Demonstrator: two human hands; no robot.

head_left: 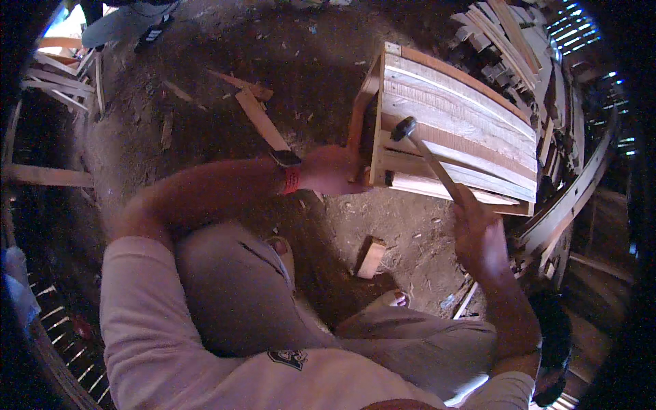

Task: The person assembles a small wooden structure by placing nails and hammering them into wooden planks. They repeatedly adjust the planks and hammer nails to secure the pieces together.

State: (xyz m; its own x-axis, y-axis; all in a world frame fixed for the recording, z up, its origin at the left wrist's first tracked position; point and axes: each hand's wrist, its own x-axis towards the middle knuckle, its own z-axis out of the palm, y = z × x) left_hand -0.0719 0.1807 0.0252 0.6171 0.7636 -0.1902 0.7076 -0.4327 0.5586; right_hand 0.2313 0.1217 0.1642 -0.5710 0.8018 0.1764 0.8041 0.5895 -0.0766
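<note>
A wooden slatted crate lies on the dirt floor in front of me, its slatted face turned up. My left hand is at the crate's left end, with its fingers bent round the end frame near the lower corner; they are partly hidden and a little blurred. In my right hand is the wooden handle of a hammer. The hammer's dark metal head is over the slats near that left end; whether it touches them I cannot tell. One slat along the near side sits at a slant to the others.
Between my feet and the crate lies a short wood block. A loose board rests on the dirt to the left. Stacked planks lean beyond the crate at the far right, and a long beam runs along the right side.
</note>
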